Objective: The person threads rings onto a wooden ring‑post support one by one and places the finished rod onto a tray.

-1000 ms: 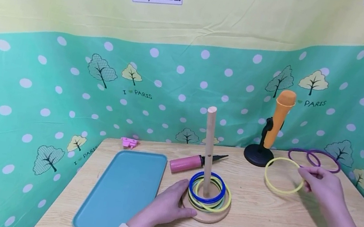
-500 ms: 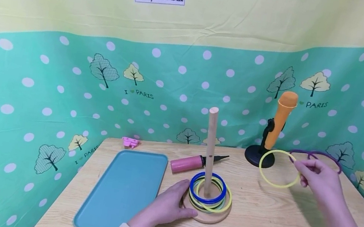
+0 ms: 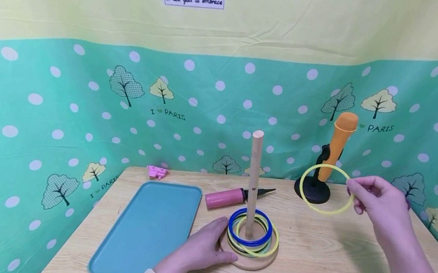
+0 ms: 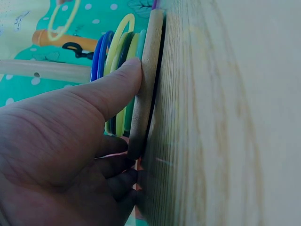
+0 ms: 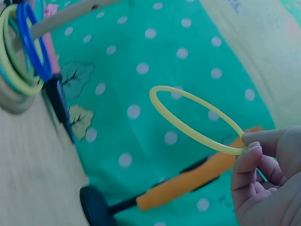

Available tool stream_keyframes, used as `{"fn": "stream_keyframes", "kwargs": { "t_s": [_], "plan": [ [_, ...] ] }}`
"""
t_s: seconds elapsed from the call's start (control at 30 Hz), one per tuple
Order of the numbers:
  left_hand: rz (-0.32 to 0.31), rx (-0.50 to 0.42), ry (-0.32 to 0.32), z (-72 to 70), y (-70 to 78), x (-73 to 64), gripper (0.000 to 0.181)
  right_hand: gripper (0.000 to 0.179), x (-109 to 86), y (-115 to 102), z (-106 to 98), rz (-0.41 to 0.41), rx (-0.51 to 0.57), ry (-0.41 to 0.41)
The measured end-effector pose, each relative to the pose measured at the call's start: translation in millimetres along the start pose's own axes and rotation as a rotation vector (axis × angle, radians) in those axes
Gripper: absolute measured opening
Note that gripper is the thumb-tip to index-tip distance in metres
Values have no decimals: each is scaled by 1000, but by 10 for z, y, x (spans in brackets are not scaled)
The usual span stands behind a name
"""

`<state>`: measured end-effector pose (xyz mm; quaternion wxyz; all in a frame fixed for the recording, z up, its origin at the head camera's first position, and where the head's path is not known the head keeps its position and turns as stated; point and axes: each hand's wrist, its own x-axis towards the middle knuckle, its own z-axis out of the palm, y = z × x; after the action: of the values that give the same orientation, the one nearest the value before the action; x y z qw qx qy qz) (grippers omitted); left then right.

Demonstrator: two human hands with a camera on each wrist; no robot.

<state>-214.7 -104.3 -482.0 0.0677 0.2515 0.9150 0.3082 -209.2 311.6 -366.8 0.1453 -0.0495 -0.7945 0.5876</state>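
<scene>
A wooden ring-toss stand has a round base and an upright peg. Around the peg's foot lie several rings, with a blue ring on top and yellow, black and green ones below. My left hand holds the base at its near left edge; the left wrist view has the thumb against the base beside the rings. Off to the right, my right hand pinches a yellow ring between thumb and fingertips, raised above the table. In the right wrist view that ring is tilted.
Behind the held ring stands an orange microphone on a black stand. A pink hand pump lies behind the peg. To the left are a blue tray and a small pink toy. Patterned cloth hangs behind.
My right hand has lifted the yellow ring up and moved it left, in front of the microphone stand. It now covers most of the purple rings at the back right. My left hand stays put.
</scene>
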Motion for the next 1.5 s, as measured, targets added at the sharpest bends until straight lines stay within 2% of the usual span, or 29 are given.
{"fn": "stream_keyframes", "kwargs": {
  "t_s": [0.13,0.23,0.4,0.57,0.93,1.17,1.5],
  "plan": [
    [-10,5,-3,16,-13,7,105,25,-36,-121,18,-54,168,-12],
    [-20,8,-7,24,-16,9,105,22,-68,-205,29,-76,271,-26],
    [-15,11,-7,22,-14,3,104,23,-129,-331,49,-99,320,-40],
    [-18,14,-8,20,-13,0,104,21,-175,-438,87,-140,417,-67],
    [0,13,-2,23,-30,-1,103,21,-289,-758,210,-163,470,-75],
    [12,-5,-2,5,-20,-10,102,14,-292,-881,324,-208,539,-132],
    [10,9,1,17,-10,-5,102,20,-298,-1038,544,-233,521,-168]
  ]
}}
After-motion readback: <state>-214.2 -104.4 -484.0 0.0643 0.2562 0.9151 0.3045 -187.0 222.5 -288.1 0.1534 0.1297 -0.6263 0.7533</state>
